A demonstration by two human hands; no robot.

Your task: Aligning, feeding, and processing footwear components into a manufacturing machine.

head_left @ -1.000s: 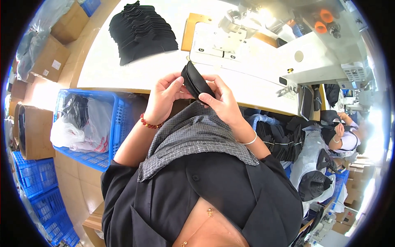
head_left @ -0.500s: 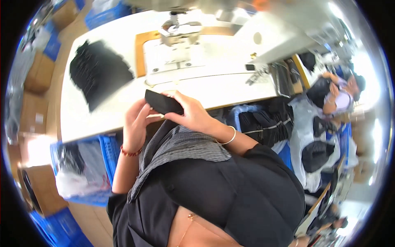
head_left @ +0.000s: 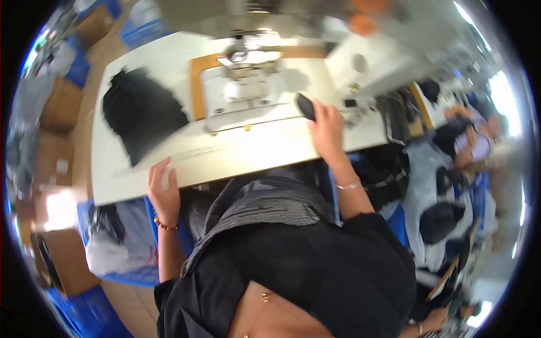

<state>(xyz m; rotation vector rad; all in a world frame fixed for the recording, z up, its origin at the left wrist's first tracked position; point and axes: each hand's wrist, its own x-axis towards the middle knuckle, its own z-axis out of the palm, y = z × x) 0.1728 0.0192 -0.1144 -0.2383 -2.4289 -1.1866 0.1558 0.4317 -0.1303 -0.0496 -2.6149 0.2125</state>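
Observation:
My right hand (head_left: 328, 130) is closed on a small dark folded fabric piece (head_left: 305, 106), which sticks out to the left of its fingers. It is over the white table (head_left: 225, 163), to the right of the sewing machine's metal plate (head_left: 247, 97). At the table's front edge, left of my lap, my left hand (head_left: 163, 191) has its fingers apart and holds nothing. A stack of black fabric pieces (head_left: 141, 110) lies farther back on the left side of the table. Slight blur softens both hands.
Below the table on the left stands a blue crate (head_left: 147, 225) with plastic bags. Dark fabric bundles (head_left: 383, 172) sit in another container right of my lap. Small metal tools (head_left: 356, 115) lie at the table's right. Co-workers sit at the right, one in a pale top (head_left: 478, 138).
My hands have separated. The right one has carried the fabric piece up and right over the table; the left has let go and moved left and down to the front edge.

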